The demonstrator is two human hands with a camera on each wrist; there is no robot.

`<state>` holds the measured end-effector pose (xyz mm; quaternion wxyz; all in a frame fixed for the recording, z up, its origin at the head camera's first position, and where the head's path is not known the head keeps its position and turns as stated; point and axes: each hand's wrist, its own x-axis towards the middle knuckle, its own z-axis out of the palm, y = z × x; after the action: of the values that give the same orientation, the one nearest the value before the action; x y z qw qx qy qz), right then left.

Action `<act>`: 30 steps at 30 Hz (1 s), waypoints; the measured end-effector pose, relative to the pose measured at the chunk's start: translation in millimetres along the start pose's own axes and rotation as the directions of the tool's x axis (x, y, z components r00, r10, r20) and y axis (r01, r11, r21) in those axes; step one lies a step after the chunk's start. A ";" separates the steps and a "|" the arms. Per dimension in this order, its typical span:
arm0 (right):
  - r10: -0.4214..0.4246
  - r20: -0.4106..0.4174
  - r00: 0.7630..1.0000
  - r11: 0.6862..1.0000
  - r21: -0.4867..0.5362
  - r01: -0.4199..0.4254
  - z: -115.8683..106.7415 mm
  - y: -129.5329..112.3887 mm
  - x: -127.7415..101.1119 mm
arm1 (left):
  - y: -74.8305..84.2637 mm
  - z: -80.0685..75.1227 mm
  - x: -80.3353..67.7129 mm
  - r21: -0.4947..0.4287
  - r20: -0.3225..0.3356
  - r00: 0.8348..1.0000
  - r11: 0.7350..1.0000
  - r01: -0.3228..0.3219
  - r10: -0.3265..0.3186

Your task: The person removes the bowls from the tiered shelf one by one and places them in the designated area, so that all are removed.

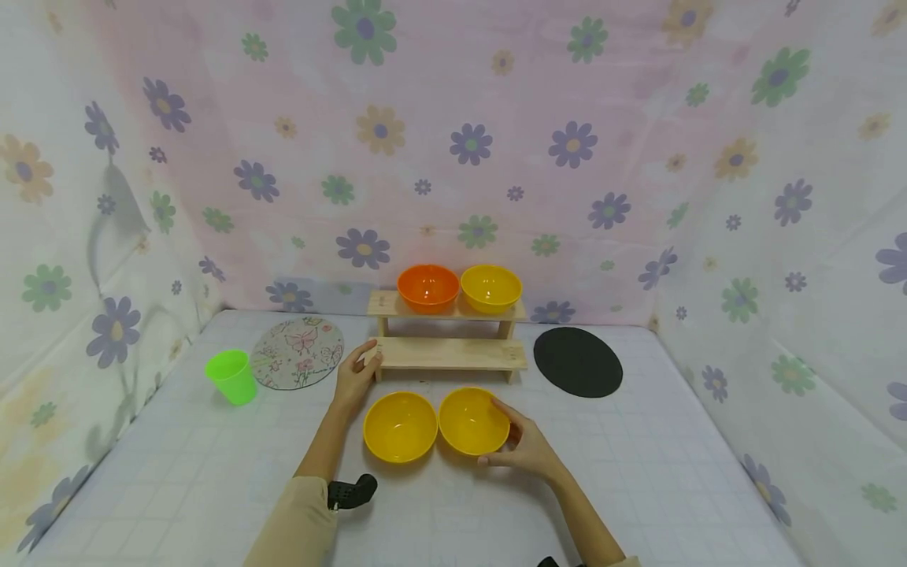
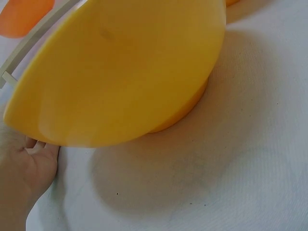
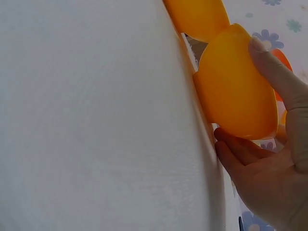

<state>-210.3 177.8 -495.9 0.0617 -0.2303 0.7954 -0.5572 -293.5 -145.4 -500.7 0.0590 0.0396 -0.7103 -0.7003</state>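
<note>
Right wrist only: thumb (image 3: 269, 67) on bowl (image 3: 236, 82)

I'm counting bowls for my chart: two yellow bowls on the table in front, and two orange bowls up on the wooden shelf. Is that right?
Not quite. The head view shows only one orange bowl on the wooden shelf; the bowl beside it is a yellow bowl. The two yellow bowls on the table in front are right: the left one, and the right one, which the right hand touches.
</note>
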 end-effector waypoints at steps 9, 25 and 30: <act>-0.007 0.038 0.999 1.000 0.007 0.007 -1.8 -0.1 0.2 | -1.9 -1.4 -0.2 -0.008 -0.002 1.000 1.000 0.007 -0.007; -0.014 -0.142 0.990 0.999 -0.047 0.008 -28.2 -29.9 20.5 | 10.8 -1.5 -4.8 -0.016 0.017 1.000 1.000 0.026 -0.026; -0.079 -0.208 0.975 0.997 -0.028 0.075 -45.9 -59.6 38.7 | 14.4 -0.5 -7.1 0.001 0.012 1.000 1.000 0.028 -0.028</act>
<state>-243.2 184.0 -418.3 -0.0463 -0.2016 0.7934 -0.5724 -286.0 -144.7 -486.5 0.0450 0.0452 -0.7102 -0.7011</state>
